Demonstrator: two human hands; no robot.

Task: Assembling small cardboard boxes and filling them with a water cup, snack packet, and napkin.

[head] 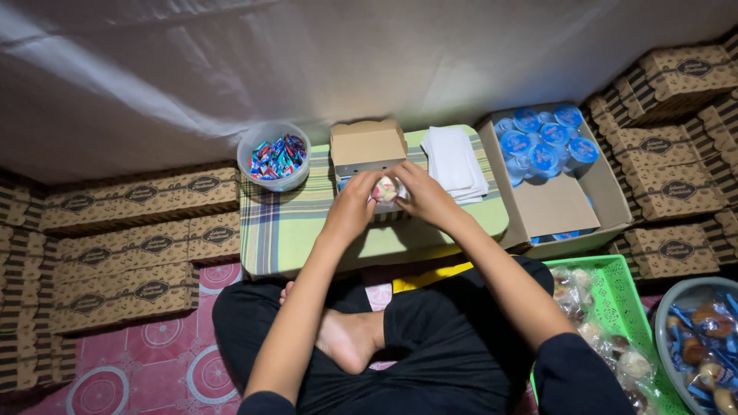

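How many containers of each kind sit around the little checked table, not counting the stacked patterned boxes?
Clear tub of candies: 1
Small open box: 1
Big carton of blue-lidded cups: 1
Green tray: 1
Bowl of snacks: 1
Total: 5

A pale, creased sheet (307, 61) fills the upper frame as a backdrop, lit brightest at its centre. Below lies a pink floor mat (154, 361) with circular patterns. A low table (292, 230) under checked green cloth stands at centre.
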